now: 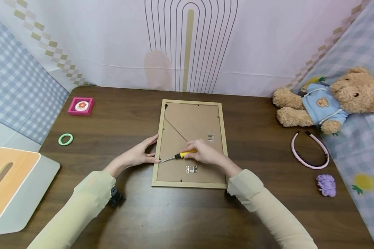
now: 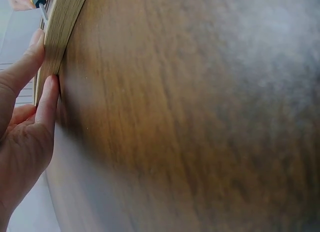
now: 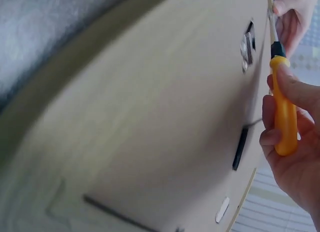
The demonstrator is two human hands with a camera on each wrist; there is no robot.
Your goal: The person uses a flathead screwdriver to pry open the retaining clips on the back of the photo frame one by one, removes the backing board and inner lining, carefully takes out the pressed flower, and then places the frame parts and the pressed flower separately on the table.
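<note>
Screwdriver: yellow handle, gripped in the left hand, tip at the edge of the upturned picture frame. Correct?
Wrong hand. The screwdriver is gripped in the right hand, as the head view shows; the left hand touches the picture frame at its side. Yellow handle and tip at the frame's edge stand.

Dark brown, wood-grain desk (image 1: 252, 145). Picture frame (image 1: 193, 121) near middle, back side up. Along left: square pink box (image 1: 81, 105), pale-green ring (image 1: 60, 139), wood-topped white box (image 1: 28, 193). Along right: blue-clad teddy bear (image 1: 324, 103), pink headband (image 1: 311, 167), purple scrunchie (image 1: 326, 185).
</note>
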